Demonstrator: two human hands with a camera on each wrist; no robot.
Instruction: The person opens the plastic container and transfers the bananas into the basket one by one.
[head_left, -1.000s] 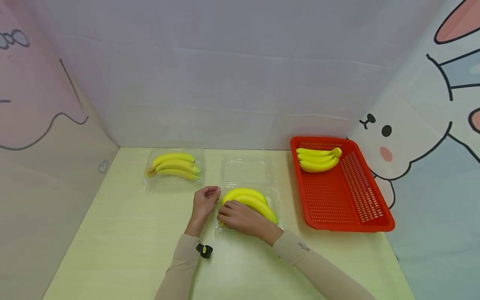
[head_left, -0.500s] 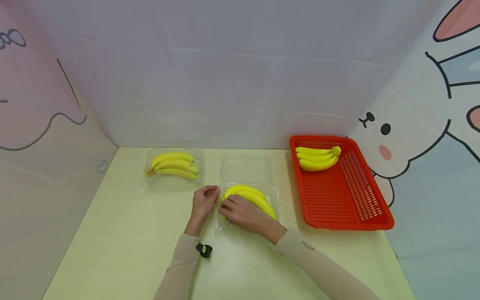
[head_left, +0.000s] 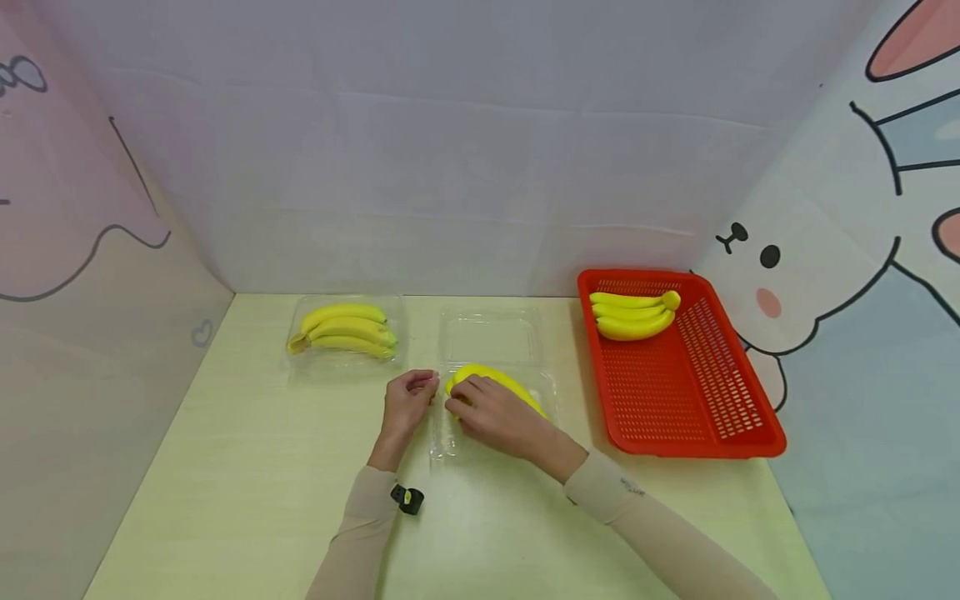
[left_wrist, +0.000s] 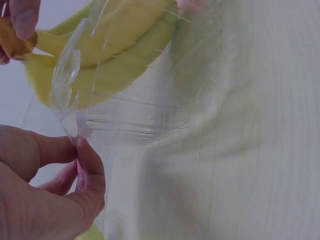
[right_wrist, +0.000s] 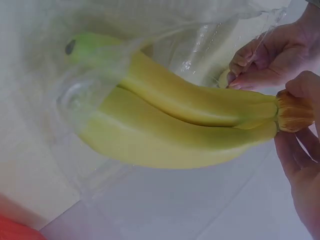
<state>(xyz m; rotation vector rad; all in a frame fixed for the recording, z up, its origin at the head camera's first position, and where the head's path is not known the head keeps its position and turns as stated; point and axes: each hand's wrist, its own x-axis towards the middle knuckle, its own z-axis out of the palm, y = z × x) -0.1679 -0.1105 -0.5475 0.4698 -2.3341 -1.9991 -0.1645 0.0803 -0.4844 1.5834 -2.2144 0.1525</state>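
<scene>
My left hand [head_left: 406,410] pinches the rim of a clear plastic clamshell box [head_left: 491,338] between thumb and fingertips, as the left wrist view shows. The box lies open, its lid spread toward the back wall. Inside the near half is a bunch of yellow bananas [head_left: 501,380]. My right hand [head_left: 504,421] holds the bunch by its brown stem [right_wrist: 295,112], thumb on one side and fingers on the other. In the right wrist view the banana tips [right_wrist: 92,47] lie behind clear plastic at the far end, while the stem end sticks out toward the hand. In the head view my right hand covers the stem.
Further left on the table stands another clear box [head_left: 403,321] with a banana bunch [head_left: 348,327] in it. At the right, a red plastic basket [head_left: 652,417] holds another banana bunch [head_left: 632,315] at its back. Fabric walls [head_left: 465,183] enclose the back and sides.
My right hand has moved slightly up and to the right with the banana bunch, which has shifted toward the back of the box. The left hand stays at the rim.
</scene>
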